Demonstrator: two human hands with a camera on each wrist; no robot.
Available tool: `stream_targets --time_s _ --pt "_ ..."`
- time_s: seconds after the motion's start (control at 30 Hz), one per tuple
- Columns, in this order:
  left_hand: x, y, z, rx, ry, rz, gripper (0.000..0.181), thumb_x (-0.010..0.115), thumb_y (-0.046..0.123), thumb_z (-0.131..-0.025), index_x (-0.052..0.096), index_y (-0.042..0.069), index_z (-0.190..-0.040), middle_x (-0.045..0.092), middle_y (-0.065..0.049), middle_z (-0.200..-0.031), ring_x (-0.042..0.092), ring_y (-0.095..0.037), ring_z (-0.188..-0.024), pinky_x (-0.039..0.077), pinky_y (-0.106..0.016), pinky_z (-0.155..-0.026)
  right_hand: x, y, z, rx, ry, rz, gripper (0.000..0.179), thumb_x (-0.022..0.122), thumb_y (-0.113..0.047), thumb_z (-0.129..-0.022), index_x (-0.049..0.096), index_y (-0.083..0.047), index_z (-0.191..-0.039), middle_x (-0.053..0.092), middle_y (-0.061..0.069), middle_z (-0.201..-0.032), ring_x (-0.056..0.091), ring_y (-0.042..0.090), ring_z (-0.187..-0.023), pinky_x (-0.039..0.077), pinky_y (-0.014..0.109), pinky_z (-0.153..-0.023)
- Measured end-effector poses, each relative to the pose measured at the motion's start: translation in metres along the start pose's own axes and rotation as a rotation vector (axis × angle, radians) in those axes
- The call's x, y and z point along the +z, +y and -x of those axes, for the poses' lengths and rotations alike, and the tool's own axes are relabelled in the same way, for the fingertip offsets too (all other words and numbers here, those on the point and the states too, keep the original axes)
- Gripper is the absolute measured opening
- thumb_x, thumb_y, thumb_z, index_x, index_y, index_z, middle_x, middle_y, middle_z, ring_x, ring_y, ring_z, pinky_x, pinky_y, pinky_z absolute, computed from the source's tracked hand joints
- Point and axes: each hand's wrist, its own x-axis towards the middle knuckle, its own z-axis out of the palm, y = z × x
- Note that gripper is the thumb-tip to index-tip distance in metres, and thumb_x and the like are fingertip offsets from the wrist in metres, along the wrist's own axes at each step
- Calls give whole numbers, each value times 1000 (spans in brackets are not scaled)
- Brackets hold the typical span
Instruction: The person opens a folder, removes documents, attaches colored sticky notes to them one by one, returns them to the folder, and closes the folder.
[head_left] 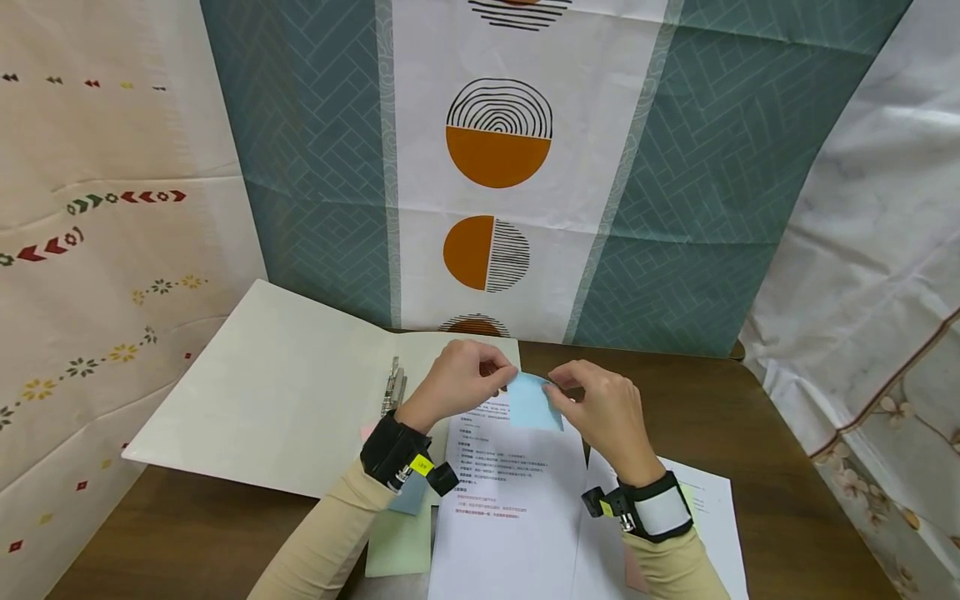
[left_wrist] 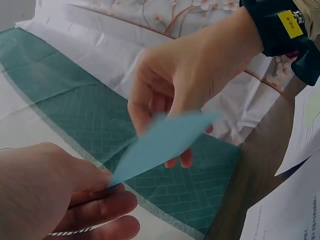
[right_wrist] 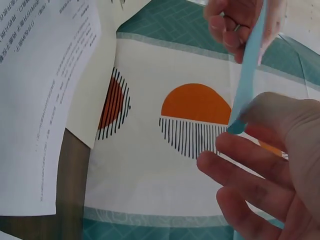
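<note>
A light blue sticky note point(head_left: 534, 404) is held up between both hands, over the top of a printed sheet point(head_left: 510, 475). My left hand point(head_left: 468, 375) pinches one corner of the note between thumb and index finger. At the opposite side my right hand point(head_left: 603, 408) pinches it the same way. From the left wrist, the note point(left_wrist: 160, 145) spans the space between the hands and looks slightly blurred. Nearly edge-on, the note point(right_wrist: 247, 75) shows in the right wrist view as a narrow, curved strip, its lower end at the right thumb and index finger.
An open white folder point(head_left: 285, 392) with a metal clip point(head_left: 393, 387) lies at the left. Green sticky paper point(head_left: 400, 543) and a blue piece point(head_left: 409, 497) are by the left forearm. Another printed sheet point(head_left: 712, 508) lies under the right forearm. A patterned cloth point(head_left: 322, 167) hangs behind the wooden table point(head_left: 690, 392).
</note>
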Motion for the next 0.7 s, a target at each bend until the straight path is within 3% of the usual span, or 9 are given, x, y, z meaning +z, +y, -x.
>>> stream_targets --time_s 0.3,0.5,0.7 --pt "4 -3 -2 -7 -17 -28 17 75 20 -108 86 9 -100 80 -5 -85 65 -6 -72 52 -22 -71 -4 1 -1 85 -6 29 6 85 -3 -95 87 -4 -100 86 12 -95 81 28 -77 54 31 -58" --pt "9 -9 -3 -54 -45 -88 17 77 23 -108 86 11 -101 79 -2 -83 64 -8 -74 49 -23 -70 -6 -1 -1 195 -127 47 4 84 -7 -99 86 -4 -101 83 14 -101 77 28 -77 59 37 -61" --pt "18 -17 -4 -80 -140 -159 19 77 26 -108 84 13 -95 72 1 -77 60 -10 -73 44 -23 -67 -9 0 0 283 -304 50 7 80 -9 -101 83 -4 -97 79 13 -98 66 19 -73 53 31 -59"
